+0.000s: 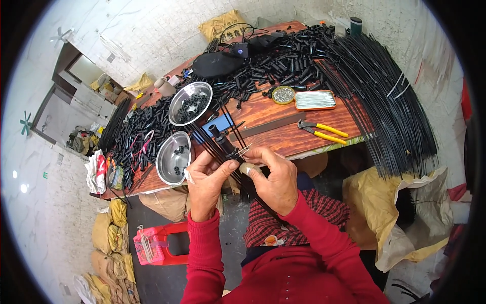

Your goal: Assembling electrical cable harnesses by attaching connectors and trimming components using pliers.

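Between both hands, above my lap, is an umbrella frame: thin black ribs gathered round a black plastic tube, which points up and away. My left hand is closed on its left side, the thumb pressed near the plastic hub; a white strip is wrapped on one finger. My right hand pinches the right side of the hub, its thumb covered by a tan wrap. Short thin pale wires stick out between the fingertips. My fingers hide part of the hub, and the lower ribs run down over my lap.
On the wooden table are two metal bowls with small black parts, yellow-handled pliers, a tray of wires and a round tin. Black tubes lie heaped behind. Long black rods overhang the right edge. A red stool stands left.
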Demonstrator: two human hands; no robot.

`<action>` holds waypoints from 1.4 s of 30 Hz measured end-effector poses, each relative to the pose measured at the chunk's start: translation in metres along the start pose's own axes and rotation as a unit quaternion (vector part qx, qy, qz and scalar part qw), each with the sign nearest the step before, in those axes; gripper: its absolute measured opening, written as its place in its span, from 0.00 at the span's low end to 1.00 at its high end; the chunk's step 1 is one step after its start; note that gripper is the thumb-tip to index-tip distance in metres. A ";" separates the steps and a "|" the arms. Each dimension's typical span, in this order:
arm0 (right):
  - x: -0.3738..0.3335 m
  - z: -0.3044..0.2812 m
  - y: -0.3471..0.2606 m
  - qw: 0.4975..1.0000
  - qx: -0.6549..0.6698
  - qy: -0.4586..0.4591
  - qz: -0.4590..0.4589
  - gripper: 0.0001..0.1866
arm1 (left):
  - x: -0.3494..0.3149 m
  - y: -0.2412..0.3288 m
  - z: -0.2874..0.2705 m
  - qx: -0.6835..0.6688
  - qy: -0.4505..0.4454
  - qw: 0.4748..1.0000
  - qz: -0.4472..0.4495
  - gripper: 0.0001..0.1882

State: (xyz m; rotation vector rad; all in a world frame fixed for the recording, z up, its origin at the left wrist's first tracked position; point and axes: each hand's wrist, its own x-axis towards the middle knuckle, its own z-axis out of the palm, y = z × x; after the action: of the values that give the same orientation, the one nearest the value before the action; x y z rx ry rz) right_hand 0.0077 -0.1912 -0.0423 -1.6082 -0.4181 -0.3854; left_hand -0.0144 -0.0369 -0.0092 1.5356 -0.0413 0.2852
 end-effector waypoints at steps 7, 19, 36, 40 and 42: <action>0.006 -0.002 -0.019 0.986 -0.098 0.040 -0.125 0.12 | 0.007 0.005 -0.008 -0.011 -0.030 0.999 0.023 0.20; -0.001 0.003 -0.009 0.974 -0.153 0.055 -0.159 0.13 | 0.005 -0.007 -0.006 -0.018 -0.040 0.999 -0.002 0.23; 0.007 0.003 -0.018 0.976 -0.145 -0.068 -0.148 0.10 | 0.002 -0.032 -0.021 -0.118 -0.020 0.993 0.012 0.27; 0.007 0.007 -0.007 0.992 -0.029 -0.122 0.022 0.06 | 0.004 -0.043 -0.036 -0.114 -0.051 0.992 0.018 0.27; 0.008 0.010 0.001 0.988 0.015 -0.142 0.064 0.06 | 0.004 -0.043 -0.041 -0.118 -0.084 0.989 0.044 0.23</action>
State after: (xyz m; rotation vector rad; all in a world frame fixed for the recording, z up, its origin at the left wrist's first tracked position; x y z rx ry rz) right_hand 0.0152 -0.1809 -0.0403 -1.6568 -0.5298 -0.0512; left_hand -0.0077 0.0034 -0.0520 1.3209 -0.2664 0.2122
